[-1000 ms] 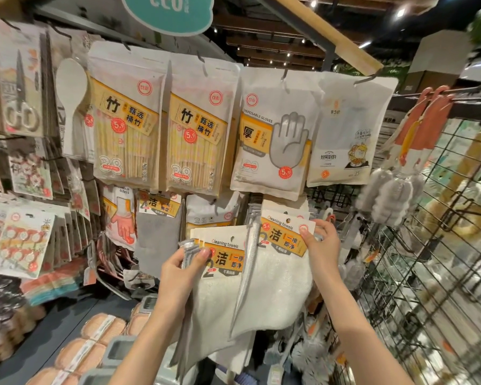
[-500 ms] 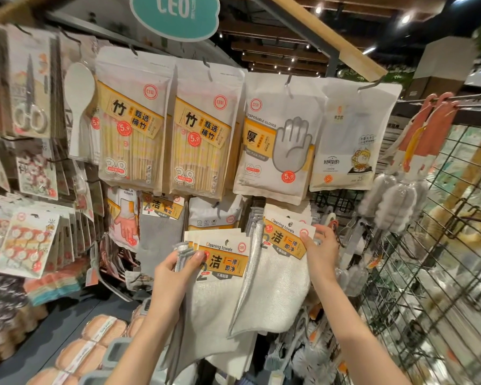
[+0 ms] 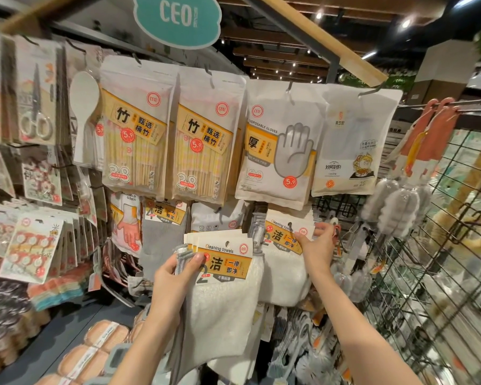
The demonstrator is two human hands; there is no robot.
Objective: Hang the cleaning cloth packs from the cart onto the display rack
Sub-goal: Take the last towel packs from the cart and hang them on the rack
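The right hand (image 3: 315,245) has pushed its cleaning towel pack (image 3: 285,254) further onto the rack's lower row, pinching its header card, while the left hand (image 3: 175,276) grips the remaining stack of packs (image 3: 222,276), next to hang.

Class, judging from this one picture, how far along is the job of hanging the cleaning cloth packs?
Done: nothing certain; white cloth packs already sit at the rack. In hand: the right hand holds the header of the front pack there; whether it is on the hook is hidden. Left: the left hand grips a stack of packs still unhung. The cart is out of view.
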